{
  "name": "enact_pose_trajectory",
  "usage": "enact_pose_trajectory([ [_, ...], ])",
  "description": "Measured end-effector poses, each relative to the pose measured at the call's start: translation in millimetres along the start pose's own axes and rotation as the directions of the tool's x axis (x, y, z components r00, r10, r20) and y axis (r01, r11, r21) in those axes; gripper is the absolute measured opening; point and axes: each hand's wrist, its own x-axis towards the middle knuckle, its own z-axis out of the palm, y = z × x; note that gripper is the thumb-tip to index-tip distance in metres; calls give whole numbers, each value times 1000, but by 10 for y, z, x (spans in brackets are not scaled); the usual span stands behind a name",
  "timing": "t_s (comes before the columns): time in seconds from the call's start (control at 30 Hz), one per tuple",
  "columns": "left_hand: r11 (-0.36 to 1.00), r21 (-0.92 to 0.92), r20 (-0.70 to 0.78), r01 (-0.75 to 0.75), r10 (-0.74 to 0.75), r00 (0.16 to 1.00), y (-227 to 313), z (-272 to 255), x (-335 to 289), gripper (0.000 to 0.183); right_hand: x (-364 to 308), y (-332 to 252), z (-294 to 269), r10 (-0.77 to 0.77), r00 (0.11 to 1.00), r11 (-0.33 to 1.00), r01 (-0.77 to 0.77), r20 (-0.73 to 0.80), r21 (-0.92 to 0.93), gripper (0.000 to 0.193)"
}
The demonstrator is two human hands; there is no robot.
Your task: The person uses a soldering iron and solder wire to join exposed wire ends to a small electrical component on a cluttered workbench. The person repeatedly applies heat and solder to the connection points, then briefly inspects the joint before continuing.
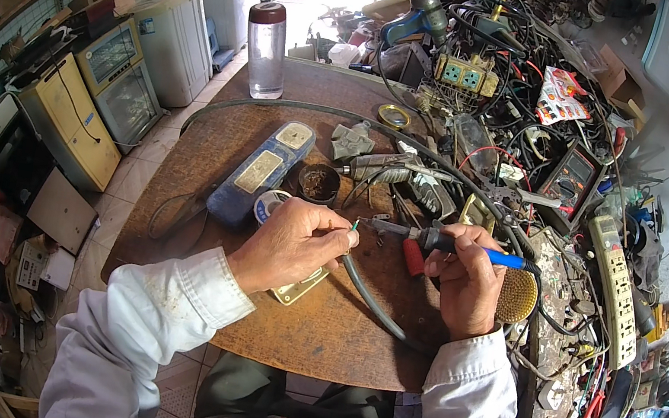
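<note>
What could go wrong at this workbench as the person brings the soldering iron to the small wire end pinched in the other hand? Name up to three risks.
1. Burn: the left hand pinches a short green wire end, its fingers very close to the soldering iron tip.
2. The grey cable lies just under the tip and could be scorched.
3. The tangled wires beside the right hand could snag the iron's cord.

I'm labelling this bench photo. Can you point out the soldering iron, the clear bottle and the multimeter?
soldering iron (491, 257): head view, on its blue handle.
clear bottle (266, 54): head view, mid-body.
multimeter (571, 178): head view, on its front face.
</note>
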Motion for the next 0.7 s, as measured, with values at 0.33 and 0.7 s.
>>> enact_pose_trajectory([
  [0.33, 1000, 17, 4, 7, -7, 1000, 11, 2, 0, 27, -8, -13, 22, 0, 1000, 1000, -1, -20, -15, 20],
  [0.7, 1000, 2, -9, 1, -1, 1000, 6, 8, -2, 27, -3, -3, 9, -7, 1000, 1000, 7, -11, 1, 20],
])
